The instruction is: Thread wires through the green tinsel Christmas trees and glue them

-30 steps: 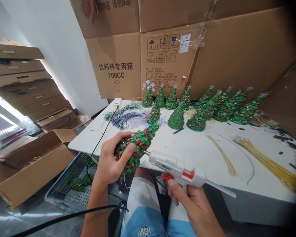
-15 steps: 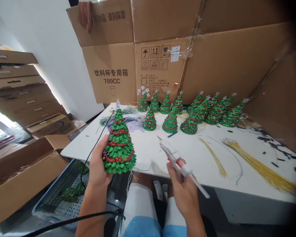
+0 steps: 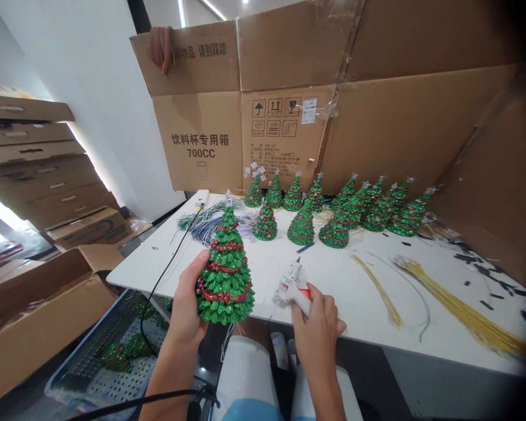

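Note:
My left hand (image 3: 189,301) is closed round the lower left side of a small green Christmas tree (image 3: 226,275) with red garlands and a clear star on top. It holds the tree upright in front of the table's near edge, and thin strings dangle below its base. To its right, my right hand (image 3: 318,327) has its fingers on the handle of a white hot glue gun (image 3: 294,286) with a red trigger. The gun is low over the tabletop, nozzle pointing away from me; whether it touches the table I cannot tell.
Several finished-looking trees (image 3: 301,227) stand along the back of the white table (image 3: 254,280). Bundles of yellow wire (image 3: 456,298) and dark scraps lie at right. Dark strings (image 3: 210,225) and a black cable (image 3: 175,251) are at left. Below sits a blue basket (image 3: 92,351); cardboard (image 3: 289,70) walls the back.
The glue gun has come lower and turned from pointing up-left to pointing away, with my right hand still on it. My left hand has carried the tree slightly right and down in view.

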The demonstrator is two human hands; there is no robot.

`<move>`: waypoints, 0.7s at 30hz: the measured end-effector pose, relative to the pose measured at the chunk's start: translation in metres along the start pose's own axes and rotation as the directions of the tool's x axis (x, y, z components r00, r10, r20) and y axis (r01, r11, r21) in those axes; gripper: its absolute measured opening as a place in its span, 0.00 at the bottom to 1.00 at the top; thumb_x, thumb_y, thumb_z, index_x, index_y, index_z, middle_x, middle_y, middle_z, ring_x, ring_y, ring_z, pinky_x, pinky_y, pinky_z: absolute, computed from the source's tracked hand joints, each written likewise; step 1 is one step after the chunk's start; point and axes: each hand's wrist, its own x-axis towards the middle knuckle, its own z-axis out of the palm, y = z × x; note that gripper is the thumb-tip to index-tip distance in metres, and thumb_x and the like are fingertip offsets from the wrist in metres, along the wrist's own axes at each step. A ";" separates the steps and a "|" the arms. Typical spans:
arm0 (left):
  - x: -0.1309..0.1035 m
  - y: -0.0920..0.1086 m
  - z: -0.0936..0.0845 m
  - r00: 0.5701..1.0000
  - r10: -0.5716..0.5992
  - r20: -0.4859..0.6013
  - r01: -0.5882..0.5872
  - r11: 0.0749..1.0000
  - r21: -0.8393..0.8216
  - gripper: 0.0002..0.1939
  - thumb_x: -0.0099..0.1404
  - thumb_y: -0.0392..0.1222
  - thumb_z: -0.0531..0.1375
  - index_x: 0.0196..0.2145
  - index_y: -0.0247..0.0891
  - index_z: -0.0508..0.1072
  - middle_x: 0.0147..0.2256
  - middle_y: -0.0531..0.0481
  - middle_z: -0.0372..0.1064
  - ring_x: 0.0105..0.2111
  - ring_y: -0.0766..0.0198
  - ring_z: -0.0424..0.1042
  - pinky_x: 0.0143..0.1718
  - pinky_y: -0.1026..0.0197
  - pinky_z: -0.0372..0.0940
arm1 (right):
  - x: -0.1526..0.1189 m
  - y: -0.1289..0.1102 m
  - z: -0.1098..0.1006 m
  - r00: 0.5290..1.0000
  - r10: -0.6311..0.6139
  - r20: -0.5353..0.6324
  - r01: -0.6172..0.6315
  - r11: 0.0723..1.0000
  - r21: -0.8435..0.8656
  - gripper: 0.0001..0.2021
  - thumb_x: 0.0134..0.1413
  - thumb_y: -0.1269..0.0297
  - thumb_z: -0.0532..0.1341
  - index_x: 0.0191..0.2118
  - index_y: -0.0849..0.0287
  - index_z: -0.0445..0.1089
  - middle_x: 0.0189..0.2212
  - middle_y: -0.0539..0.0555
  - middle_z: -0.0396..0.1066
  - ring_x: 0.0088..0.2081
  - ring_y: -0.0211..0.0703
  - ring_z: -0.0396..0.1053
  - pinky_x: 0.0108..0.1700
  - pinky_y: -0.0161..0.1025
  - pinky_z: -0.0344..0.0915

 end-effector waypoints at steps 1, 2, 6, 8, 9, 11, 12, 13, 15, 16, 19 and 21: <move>-0.001 0.000 0.001 1.000 -0.001 -0.005 0.001 1.000 0.006 0.19 0.63 0.52 0.76 0.46 0.37 0.87 0.39 0.47 0.88 0.43 0.47 0.89 0.46 0.52 0.82 | 0.000 0.000 0.001 1.000 0.008 -0.006 -0.008 1.000 -0.018 0.24 0.69 0.57 0.57 0.64 0.60 0.72 0.49 0.65 0.73 0.52 0.69 0.70 0.50 0.55 0.56; -0.002 0.001 0.002 1.000 -0.004 -0.009 0.004 1.000 0.011 0.20 0.62 0.52 0.77 0.46 0.37 0.87 0.39 0.47 0.88 0.42 0.47 0.88 0.46 0.52 0.82 | -0.001 0.000 0.002 1.000 0.014 -0.012 -0.015 0.999 -0.035 0.24 0.70 0.57 0.56 0.65 0.60 0.72 0.49 0.66 0.72 0.52 0.69 0.69 0.49 0.54 0.55; -0.003 0.001 0.004 0.999 -0.037 -0.008 0.037 0.999 0.019 0.21 0.61 0.54 0.77 0.45 0.36 0.87 0.38 0.46 0.88 0.42 0.46 0.88 0.45 0.51 0.81 | -0.002 -0.002 0.006 0.999 0.020 -0.026 -0.022 0.996 -0.083 0.23 0.71 0.57 0.56 0.64 0.61 0.73 0.49 0.67 0.73 0.52 0.70 0.67 0.48 0.53 0.54; -0.003 0.000 0.004 0.999 -0.037 -0.001 0.037 0.999 0.024 0.21 0.62 0.54 0.76 0.45 0.36 0.87 0.38 0.46 0.88 0.42 0.46 0.88 0.45 0.52 0.81 | -0.003 -0.003 0.008 0.999 0.015 -0.034 -0.018 0.995 -0.094 0.23 0.72 0.57 0.55 0.64 0.61 0.73 0.50 0.68 0.73 0.52 0.69 0.67 0.48 0.54 0.54; -0.002 0.000 0.003 1.000 -0.030 0.006 0.030 0.999 0.029 0.20 0.62 0.53 0.76 0.45 0.36 0.87 0.37 0.46 0.88 0.42 0.46 0.88 0.45 0.52 0.81 | -0.004 -0.004 0.009 0.999 0.012 -0.038 -0.015 0.995 -0.096 0.23 0.73 0.57 0.54 0.64 0.60 0.74 0.51 0.68 0.74 0.52 0.69 0.67 0.49 0.54 0.54; -0.002 -0.002 0.002 0.999 -0.019 0.026 0.018 0.999 0.038 0.19 0.63 0.54 0.76 0.44 0.36 0.86 0.37 0.46 0.87 0.41 0.46 0.88 0.45 0.52 0.81 | -0.005 -0.005 0.009 0.999 0.002 -0.046 -0.006 0.996 -0.093 0.22 0.73 0.56 0.54 0.63 0.59 0.75 0.51 0.67 0.74 0.52 0.67 0.67 0.49 0.54 0.55; -0.002 -0.002 0.002 0.999 -0.016 0.040 0.014 0.999 0.040 0.19 0.63 0.54 0.75 0.44 0.36 0.86 0.37 0.46 0.87 0.42 0.46 0.88 0.45 0.52 0.80 | -0.005 -0.006 0.009 0.999 -0.002 -0.051 -0.003 0.996 -0.090 0.22 0.73 0.56 0.54 0.62 0.58 0.75 0.51 0.66 0.74 0.52 0.67 0.67 0.49 0.54 0.55; -0.002 -0.003 0.002 0.998 -0.016 0.059 0.014 0.999 0.040 0.20 0.64 0.54 0.75 0.44 0.36 0.86 0.37 0.46 0.87 0.42 0.46 0.87 0.45 0.52 0.80 | -0.005 -0.007 0.009 0.998 -0.003 -0.055 -0.002 0.996 -0.088 0.21 0.74 0.55 0.54 0.62 0.58 0.75 0.51 0.66 0.74 0.52 0.67 0.67 0.49 0.54 0.55; -0.004 -0.004 0.003 0.995 -0.013 0.098 0.009 0.999 0.039 0.20 0.65 0.55 0.74 0.46 0.36 0.86 0.39 0.46 0.87 0.43 0.47 0.87 0.46 0.52 0.79 | -0.005 -0.010 0.005 0.997 -0.002 -0.083 -0.005 0.997 -0.080 0.22 0.74 0.53 0.55 0.61 0.57 0.76 0.52 0.67 0.73 0.52 0.68 0.67 0.49 0.54 0.55; -0.004 -0.004 0.003 0.993 -0.006 0.115 0.001 0.999 0.043 0.21 0.66 0.55 0.74 0.48 0.37 0.86 0.40 0.46 0.87 0.44 0.48 0.86 0.47 0.53 0.79 | -0.005 -0.013 0.002 0.994 -0.003 -0.107 -0.004 0.998 -0.068 0.22 0.74 0.51 0.56 0.60 0.57 0.77 0.53 0.67 0.73 0.53 0.68 0.66 0.49 0.54 0.56; -0.006 -0.005 0.004 0.989 0.040 0.139 -0.052 0.995 0.082 0.23 0.67 0.57 0.73 0.51 0.37 0.85 0.44 0.45 0.86 0.46 0.49 0.85 0.48 0.54 0.77 | -0.005 -0.024 -0.008 0.978 -0.028 -0.206 0.029 1.000 0.004 0.20 0.75 0.48 0.57 0.56 0.56 0.79 0.53 0.66 0.72 0.54 0.68 0.65 0.51 0.55 0.57; -0.006 -0.006 0.004 0.984 0.076 0.161 -0.097 0.987 0.126 0.23 0.68 0.58 0.72 0.50 0.37 0.85 0.46 0.44 0.85 0.48 0.49 0.83 0.49 0.56 0.76 | -0.006 -0.031 -0.013 0.970 -0.049 -0.240 0.064 0.996 0.056 0.19 0.76 0.48 0.58 0.54 0.55 0.79 0.52 0.66 0.73 0.54 0.67 0.65 0.53 0.56 0.58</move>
